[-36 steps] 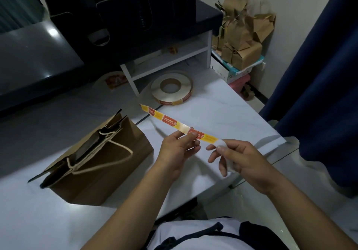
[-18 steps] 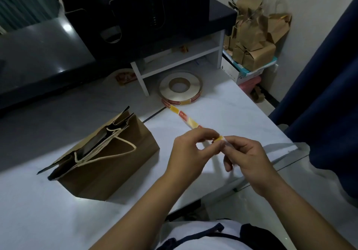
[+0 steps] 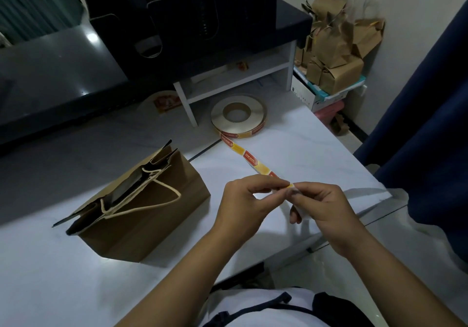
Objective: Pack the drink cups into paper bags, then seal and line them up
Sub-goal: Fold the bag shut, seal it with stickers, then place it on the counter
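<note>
While your left hand (image 3: 243, 207) and right hand (image 3: 326, 215) pinch the near end of the sticker strip (image 3: 249, 157) above the white table (image 3: 316, 154), its long axis runs away and leftward to the roll (image 3: 239, 116) — lying flat beside a white shelf (image 3: 235, 79). Left of your hands stands the paper bag (image 3: 149, 210), handles drooping; a blue curtain (image 3: 430, 124) hangs right.

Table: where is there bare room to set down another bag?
Bare table in front of the paper bag, and right of the sticker strip to the table edge. Crowded from sticker roll to left hand and right hand.
</note>
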